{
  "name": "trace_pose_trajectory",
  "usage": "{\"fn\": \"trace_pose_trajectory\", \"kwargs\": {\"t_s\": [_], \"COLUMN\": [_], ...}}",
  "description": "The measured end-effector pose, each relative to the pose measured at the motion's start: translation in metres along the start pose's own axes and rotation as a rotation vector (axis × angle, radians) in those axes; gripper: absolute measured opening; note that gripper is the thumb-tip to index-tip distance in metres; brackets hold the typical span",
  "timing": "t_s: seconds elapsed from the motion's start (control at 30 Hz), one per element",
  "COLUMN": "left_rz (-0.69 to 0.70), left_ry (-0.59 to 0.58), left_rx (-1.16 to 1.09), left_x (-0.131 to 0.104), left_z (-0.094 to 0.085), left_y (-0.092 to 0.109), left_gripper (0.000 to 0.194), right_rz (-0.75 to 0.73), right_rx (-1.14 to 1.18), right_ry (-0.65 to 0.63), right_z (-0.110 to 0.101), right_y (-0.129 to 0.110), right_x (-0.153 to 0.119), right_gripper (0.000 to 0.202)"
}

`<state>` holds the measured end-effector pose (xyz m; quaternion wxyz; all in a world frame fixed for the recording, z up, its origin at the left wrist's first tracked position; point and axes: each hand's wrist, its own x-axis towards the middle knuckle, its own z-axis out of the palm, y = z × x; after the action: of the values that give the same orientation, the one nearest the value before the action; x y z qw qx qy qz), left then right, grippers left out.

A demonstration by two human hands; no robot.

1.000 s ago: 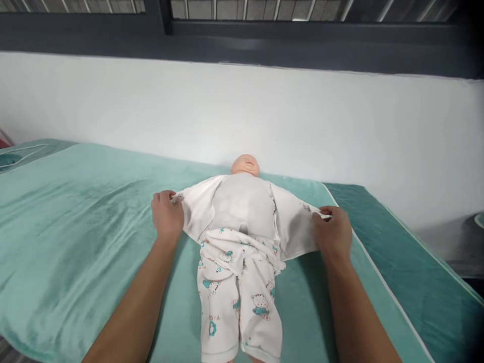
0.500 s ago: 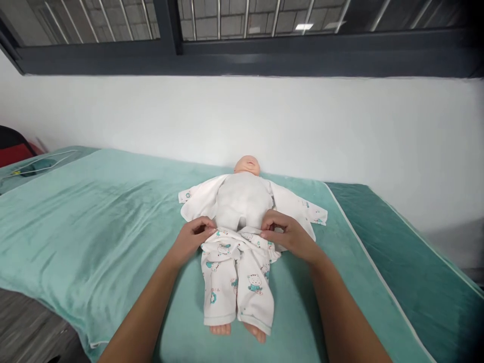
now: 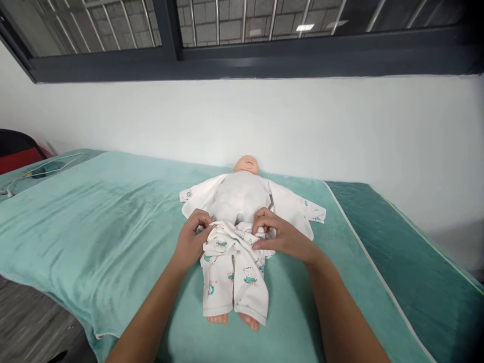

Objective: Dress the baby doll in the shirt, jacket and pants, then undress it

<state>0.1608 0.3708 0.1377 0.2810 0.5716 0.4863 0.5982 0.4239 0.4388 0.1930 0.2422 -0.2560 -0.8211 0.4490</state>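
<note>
The doll [image 3: 238, 194] lies face-up on the bed [image 3: 124, 212], head [image 3: 246, 164] at twelve, leaving its trousers [image 3: 223, 247] reachable from both sides. Left hand [image 3: 191, 241] pinches their waist at ten; right hand [image 3: 284, 237] touches at two, grip closure unclear.

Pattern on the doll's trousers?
White trousers with small teal-and-orange cartoon animals; clearest in the head view.
</note>
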Motion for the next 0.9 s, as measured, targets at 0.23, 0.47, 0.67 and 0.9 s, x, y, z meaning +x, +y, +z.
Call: {"fn": "trace_pose_trajectory", "kwargs": {"t_s": [0.23, 0.47, 0.67, 0.9], "left_rz": [0.021, 0.198, 0.006, 0.17], "left_ry": [0.012, -0.115, -0.383, -0.419], "left_rx": [0.046, 0.265, 0.293, 0.668], "left_x": [0.025, 0.039, 0.033, 0.043], "left_z": [0.011, 0.018, 0.02, 0.026], "left_y": [-0.001, 0.016, 0.042, 0.049], "left_gripper": [0.008, 0.011, 0.032, 0.017], "right_rz": [-0.048, -0.055, -0.128, -0.16], "right_rx": [-0.091, -0.088, -0.069, -0.351], "right_ry": [-0.013, 0.065, 0.268, 0.676], "right_z": [0.0, 0.013, 0.029, 0.035], "right_y": [-0.005, -0.01, -0.004, 0.007], "right_x": [-0.002, 0.003, 0.011, 0.013], "right_gripper": [0.01, 0.015, 0.017, 0.026]}}
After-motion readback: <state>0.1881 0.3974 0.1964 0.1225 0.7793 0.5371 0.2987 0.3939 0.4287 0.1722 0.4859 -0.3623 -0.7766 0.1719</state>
